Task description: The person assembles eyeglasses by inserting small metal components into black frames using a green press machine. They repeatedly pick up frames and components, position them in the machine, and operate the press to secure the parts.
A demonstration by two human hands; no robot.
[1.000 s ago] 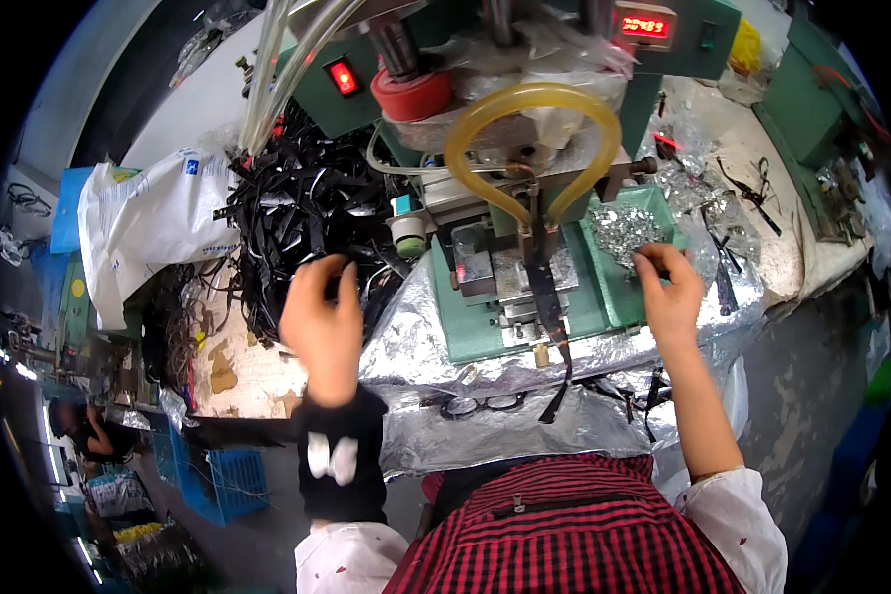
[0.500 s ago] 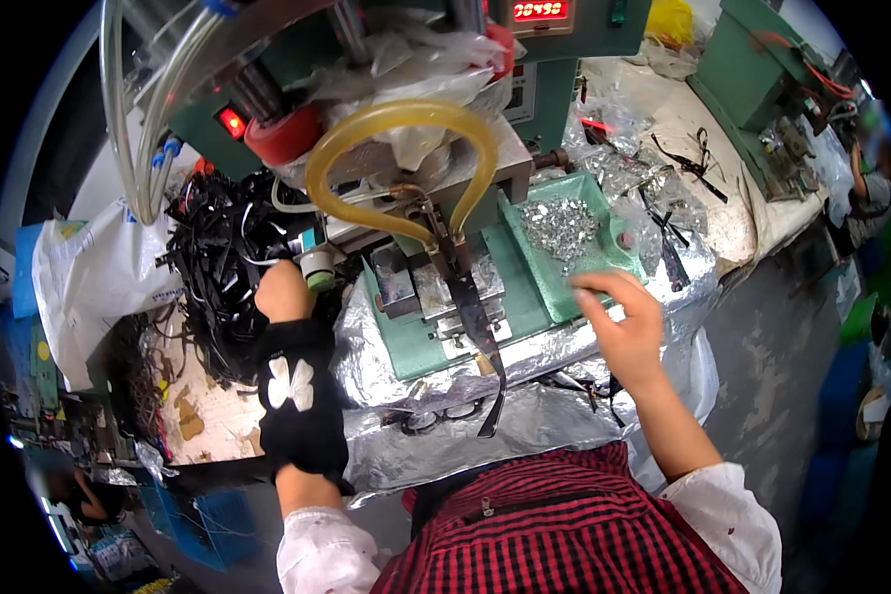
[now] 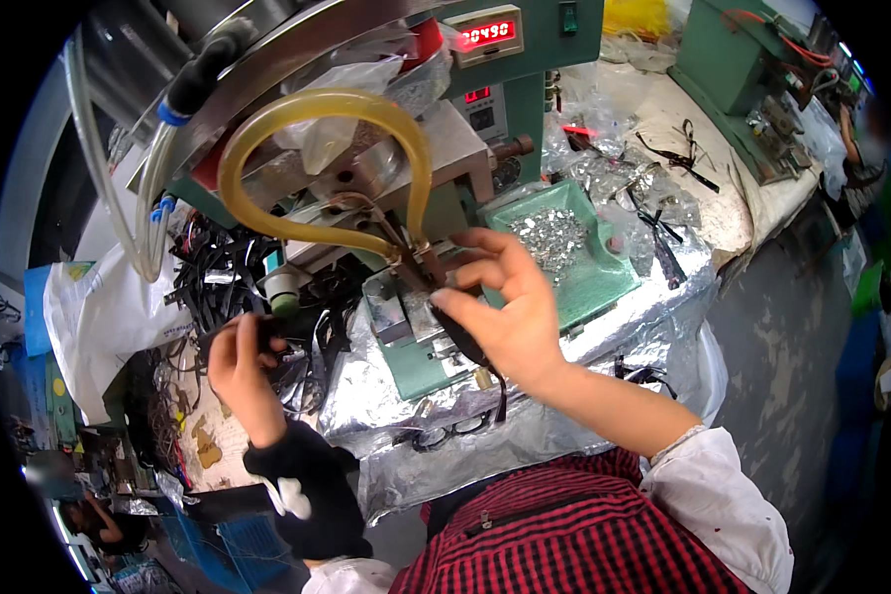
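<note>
My right hand point(image 3: 500, 312) hovers over the metal fixture point(image 3: 396, 317) of a green press machine point(image 3: 525, 89). Its thumb and fingertips are drawn together at the end of a black strap point(image 3: 470, 346) that lies across the fixture and hangs off the front. Whether a small part is pinched there is hidden. My left hand point(image 3: 240, 364), with a black wrist cover, is closed on a black strap out of the tangled pile of black straps point(image 3: 218, 282) at the left. A green tray point(image 3: 604, 287) of small silver metal pieces sits just right of my right hand.
A yellow hose loop point(image 3: 317, 168) arches above the fixture. Crinkled foil point(image 3: 604, 346) covers the bench front. A white bag point(image 3: 99, 317) lies far left, loose straps and clear bags at the back right, and another green machine point(image 3: 733, 59) beyond them.
My right hand left the tray of silver pieces and moved left to the fixture. My left hand dropped from the pile's edge and closed on a strap. The view has moved closer.
</note>
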